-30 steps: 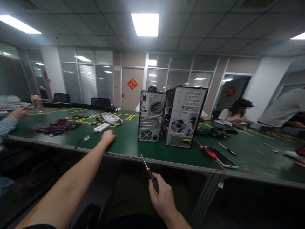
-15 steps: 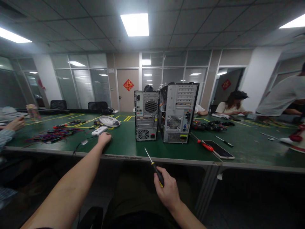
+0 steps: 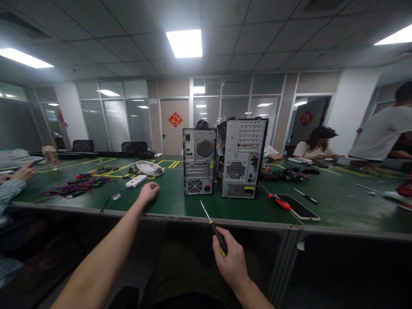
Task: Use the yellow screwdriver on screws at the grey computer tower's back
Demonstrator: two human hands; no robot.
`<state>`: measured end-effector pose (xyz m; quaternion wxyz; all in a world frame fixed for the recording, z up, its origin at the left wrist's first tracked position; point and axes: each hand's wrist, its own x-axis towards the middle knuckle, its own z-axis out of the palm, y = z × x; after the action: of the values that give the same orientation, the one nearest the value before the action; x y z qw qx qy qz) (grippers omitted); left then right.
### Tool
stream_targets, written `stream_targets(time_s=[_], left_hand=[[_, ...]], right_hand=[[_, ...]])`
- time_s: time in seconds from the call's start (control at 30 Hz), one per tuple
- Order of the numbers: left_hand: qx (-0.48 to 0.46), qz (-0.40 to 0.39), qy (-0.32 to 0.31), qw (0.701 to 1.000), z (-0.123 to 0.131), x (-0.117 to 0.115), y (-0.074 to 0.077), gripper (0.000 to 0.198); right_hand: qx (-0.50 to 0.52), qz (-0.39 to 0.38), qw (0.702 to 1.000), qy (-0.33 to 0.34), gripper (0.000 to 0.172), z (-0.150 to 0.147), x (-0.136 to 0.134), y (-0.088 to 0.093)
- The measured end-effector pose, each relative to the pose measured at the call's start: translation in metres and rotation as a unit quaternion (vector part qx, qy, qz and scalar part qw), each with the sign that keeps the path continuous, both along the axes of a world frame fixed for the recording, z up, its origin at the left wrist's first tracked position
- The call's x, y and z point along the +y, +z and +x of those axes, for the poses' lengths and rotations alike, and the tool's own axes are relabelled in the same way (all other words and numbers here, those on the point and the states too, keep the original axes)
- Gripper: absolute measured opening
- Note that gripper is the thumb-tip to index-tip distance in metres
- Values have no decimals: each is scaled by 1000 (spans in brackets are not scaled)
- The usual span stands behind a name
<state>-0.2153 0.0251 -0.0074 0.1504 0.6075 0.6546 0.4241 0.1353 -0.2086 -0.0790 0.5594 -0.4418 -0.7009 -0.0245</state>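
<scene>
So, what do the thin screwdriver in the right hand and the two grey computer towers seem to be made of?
Thin screwdriver in the right hand: bright shaft, apparently bare steel; black-and-yellow handle, likely plastic or rubber. Two grey computer towers: matte pale panels with punched vent holes and slots, which suggests sheet metal.

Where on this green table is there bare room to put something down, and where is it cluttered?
Bare green table lies between the left hand and the two computer cases, and along the near edge before them. Crowded: the cable pile, fan and phone with the red screwdriver.
</scene>
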Motion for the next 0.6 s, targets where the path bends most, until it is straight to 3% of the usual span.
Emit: stream_targets(time_s=[0.13,0.23,0.43,0.53,0.6], left_hand=[[-103,56,-157,981,56,-29,-11,27],[-188,42,-244,950,109,-46,-4,34],[-338,-29,-348,874,194,-46,20,26],[-415,-94,-378,822,217,-41,14,23],[-440,-109,-373,810,224,-38,6,21]], right_hand=[[30,19,999,-20,23,8,6,5],[49,20,997,-51,23,16,10,6],[44,39,995,-82,23,32,15,5],[29,55,995,-79,24,37,19,3],[22,58,995,-76,25,39,21,1]])
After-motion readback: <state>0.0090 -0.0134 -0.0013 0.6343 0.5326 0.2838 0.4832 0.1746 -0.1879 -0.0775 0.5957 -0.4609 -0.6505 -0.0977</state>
